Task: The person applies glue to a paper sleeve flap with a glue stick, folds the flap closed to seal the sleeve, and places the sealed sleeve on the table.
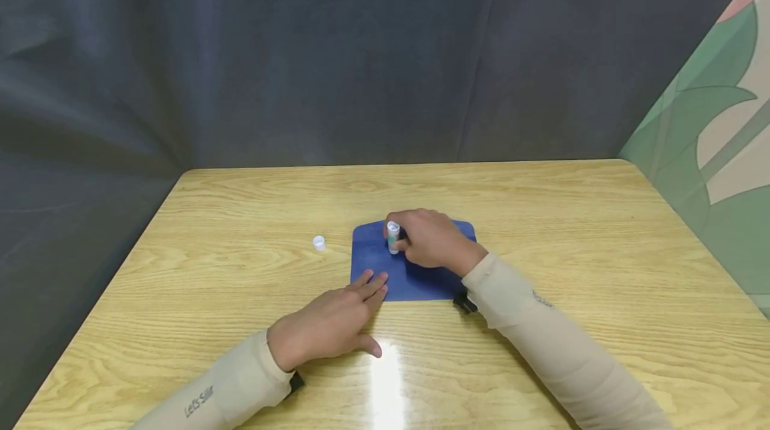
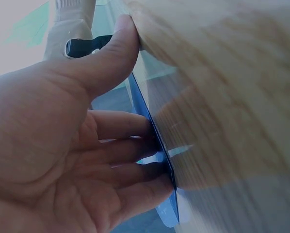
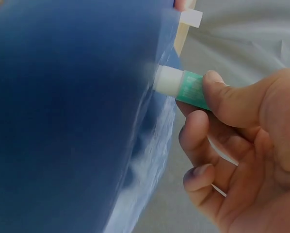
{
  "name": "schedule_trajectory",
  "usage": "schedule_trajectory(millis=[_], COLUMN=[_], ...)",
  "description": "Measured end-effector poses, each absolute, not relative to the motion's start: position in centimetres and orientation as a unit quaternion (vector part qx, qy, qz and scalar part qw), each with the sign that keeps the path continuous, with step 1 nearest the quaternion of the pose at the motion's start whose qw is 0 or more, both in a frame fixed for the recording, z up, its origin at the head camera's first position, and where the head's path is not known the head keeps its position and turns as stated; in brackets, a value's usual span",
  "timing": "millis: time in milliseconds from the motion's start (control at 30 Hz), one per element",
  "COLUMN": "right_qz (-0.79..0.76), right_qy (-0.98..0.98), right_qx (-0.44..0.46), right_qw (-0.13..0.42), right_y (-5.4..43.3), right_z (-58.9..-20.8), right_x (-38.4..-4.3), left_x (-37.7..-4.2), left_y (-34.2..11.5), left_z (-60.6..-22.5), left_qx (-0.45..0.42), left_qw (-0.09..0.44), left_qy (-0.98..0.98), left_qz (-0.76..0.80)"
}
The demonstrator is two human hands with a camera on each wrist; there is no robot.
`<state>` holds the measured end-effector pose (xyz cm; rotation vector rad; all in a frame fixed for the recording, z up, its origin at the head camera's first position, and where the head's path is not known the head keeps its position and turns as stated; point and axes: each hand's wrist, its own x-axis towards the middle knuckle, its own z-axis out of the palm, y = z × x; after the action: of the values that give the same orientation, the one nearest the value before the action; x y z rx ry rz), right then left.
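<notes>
A glue stick with a white end and a green label is pinched between the thumb and fingers of my right hand. Its white end meets the blue envelope close to the far flap, as the right wrist view shows. My left hand rests its fingertips on the envelope's near left corner, thumb spread out over the table. In the left wrist view those fingers lie stretched along the blue edge. Part of the envelope is hidden under my right hand.
A small white cap stands on the wooden table, left of the envelope. Dark cloth hangs behind the table's far edge and along its left side. At the right is a panel with a green leaf pattern.
</notes>
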<state>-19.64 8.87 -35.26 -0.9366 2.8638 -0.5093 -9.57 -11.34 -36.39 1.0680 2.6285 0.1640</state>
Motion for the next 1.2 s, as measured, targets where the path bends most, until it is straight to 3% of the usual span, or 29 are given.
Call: schedule_trajectory(millis=[800, 1200], right_qz=[-0.143, -0.141], right_qy=[0.96, 0.96], right_qx=[-0.239, -0.243], right_qw=[0.022, 0.012], right_y=[18.7, 20.4], right_z=[-35.3, -35.2], right_x=[-18.2, -18.2], left_x=[-9.4, -9.4], left_y=[-11.3, -11.4], left_z=[-36.3, -36.3], left_qx=[0.364, 0.363], left_qw=[0.165, 0.168], left_qy=[0.915, 0.914], left_qz=[0.054, 0.063])
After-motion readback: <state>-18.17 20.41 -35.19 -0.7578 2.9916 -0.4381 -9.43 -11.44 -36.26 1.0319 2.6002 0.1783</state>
